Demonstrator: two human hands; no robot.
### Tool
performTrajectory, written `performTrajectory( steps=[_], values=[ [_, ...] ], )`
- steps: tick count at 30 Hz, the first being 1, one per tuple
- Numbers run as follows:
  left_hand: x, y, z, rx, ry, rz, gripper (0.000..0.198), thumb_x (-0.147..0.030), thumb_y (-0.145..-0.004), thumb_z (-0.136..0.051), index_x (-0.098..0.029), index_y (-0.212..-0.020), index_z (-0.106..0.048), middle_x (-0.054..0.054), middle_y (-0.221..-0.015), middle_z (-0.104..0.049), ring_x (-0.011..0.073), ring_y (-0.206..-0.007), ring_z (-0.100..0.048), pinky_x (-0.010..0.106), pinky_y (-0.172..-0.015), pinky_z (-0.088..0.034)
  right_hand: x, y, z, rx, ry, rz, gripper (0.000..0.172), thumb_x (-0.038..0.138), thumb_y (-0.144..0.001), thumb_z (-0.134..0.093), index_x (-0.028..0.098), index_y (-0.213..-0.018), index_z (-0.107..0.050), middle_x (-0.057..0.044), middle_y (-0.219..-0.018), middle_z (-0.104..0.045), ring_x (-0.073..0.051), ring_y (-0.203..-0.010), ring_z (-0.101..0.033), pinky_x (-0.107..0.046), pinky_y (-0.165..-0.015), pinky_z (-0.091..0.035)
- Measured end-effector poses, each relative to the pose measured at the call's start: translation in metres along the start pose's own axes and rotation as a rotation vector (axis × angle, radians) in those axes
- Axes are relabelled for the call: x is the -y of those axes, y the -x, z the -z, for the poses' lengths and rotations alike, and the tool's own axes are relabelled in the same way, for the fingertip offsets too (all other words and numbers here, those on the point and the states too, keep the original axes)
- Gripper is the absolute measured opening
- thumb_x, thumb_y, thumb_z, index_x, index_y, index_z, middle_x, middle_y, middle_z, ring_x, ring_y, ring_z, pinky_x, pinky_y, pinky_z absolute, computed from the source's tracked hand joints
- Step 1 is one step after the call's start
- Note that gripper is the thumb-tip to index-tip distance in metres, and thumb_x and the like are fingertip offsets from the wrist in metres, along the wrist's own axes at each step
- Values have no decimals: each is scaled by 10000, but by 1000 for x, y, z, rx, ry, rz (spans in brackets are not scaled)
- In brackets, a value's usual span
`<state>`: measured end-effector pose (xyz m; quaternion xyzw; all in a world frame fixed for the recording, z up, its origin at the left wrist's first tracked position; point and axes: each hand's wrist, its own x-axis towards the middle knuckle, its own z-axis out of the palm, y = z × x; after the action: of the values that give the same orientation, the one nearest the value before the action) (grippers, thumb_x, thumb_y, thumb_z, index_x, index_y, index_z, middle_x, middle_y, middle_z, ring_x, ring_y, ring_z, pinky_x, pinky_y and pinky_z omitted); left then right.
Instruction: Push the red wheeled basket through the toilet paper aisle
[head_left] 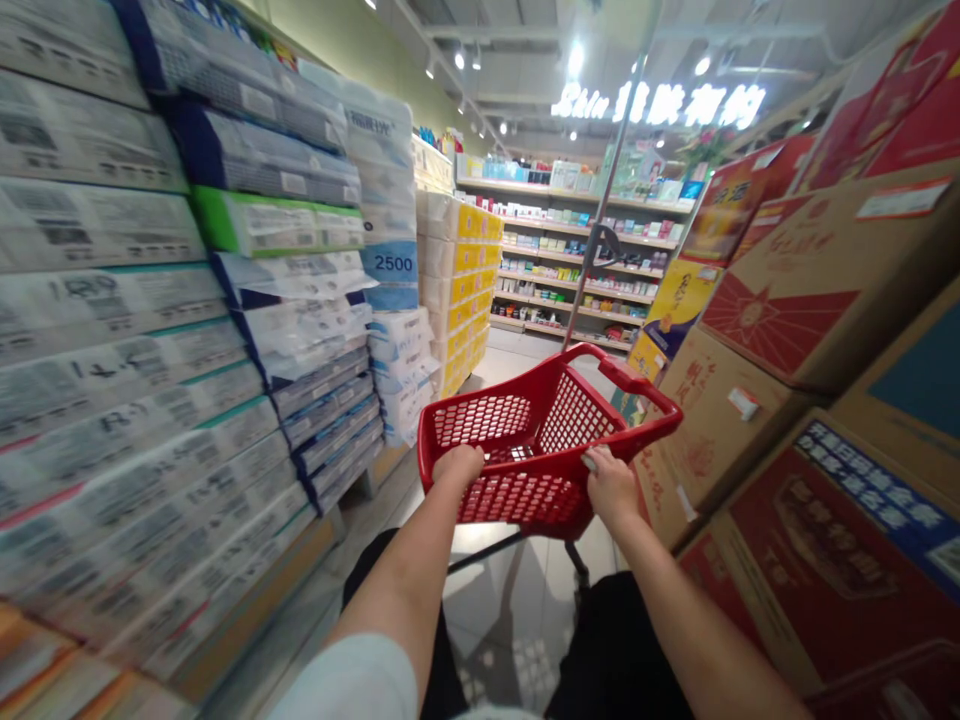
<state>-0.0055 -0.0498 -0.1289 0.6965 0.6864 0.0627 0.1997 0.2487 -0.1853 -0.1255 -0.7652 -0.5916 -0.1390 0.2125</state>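
A red plastic shopping cart stands right before me in the aisle, turned sideways, with its handle end to the right. My left hand is closed over the near rim of its basket, towards the left end. Further right, my right hand grips the same near rim just below the handle; its fingers are partly hidden behind the rim. The perforated basket walls show, and nothing can be made out lying inside. Dark legs and wheels of the cart show beneath.
Tall stacks of packaged tissue line the left side. Yellow-and-white packs stand beyond them. On the right, stacked cardboard cartons come close to the cart. A thin metal pole rises behind it, before shelves of small boxes.
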Motion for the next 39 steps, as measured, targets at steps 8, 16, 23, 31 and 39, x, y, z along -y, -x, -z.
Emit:
performTrajectory(
  steps=[8, 16, 23, 31, 39],
  values=[
    [0, 1, 3, 48, 25, -1, 548, -435, -897, -260, -153, -1133, -666, 173, -1218, -612, 316, -1086, -594, 417, -850, -474, -3, -6, 7, 25, 0, 11, 376, 144, -773, -481, 256, -1082, -664, 9, -1208, -629, -192, -928, -600, -310, -820, -392],
    [-1, 2, 3, 44, 20, -2, 555, -432, -895, -251, -149, -1128, -667, 173, -1210, -617, 320, -1077, -596, 419, -842, -475, 5, -3, 5, 37, -18, 64, 369, 135, -769, -491, 229, -1080, -667, -5, -1190, -636, -194, -930, -598, -307, -818, -399],
    [-1, 3, 3, 48, 30, 10, 557, -429, -898, -243, -155, -1148, -659, 167, -1232, -605, 319, -1081, -595, 424, -845, -473, 21, -1, 3, 30, -50, 8, 324, 137, -790, -475, 231, -1018, -686, -21, -1143, -654, -176, -878, -603, -286, -800, -403],
    [0, 11, 6, 40, 34, 18, 572, -450, -901, -242, -147, -1135, -668, 179, -1212, -614, 322, -1099, -585, 431, -873, -461, 46, 6, -7, 150, -111, 161, 330, 121, -796, -468, 257, -1003, -686, -1, -1145, -649, -161, -957, -591, -273, -869, -376],
    [-1, 13, 5, 25, 45, 37, 549, -432, -906, -251, -150, -1122, -669, 181, -1183, -630, 323, -1085, -593, 445, -856, -469, 90, 14, -11, 266, -114, 309, 348, 133, -795, -476, 257, -1055, -672, -19, -1195, -626, -165, -956, -595, -268, -851, -389]
  ],
)
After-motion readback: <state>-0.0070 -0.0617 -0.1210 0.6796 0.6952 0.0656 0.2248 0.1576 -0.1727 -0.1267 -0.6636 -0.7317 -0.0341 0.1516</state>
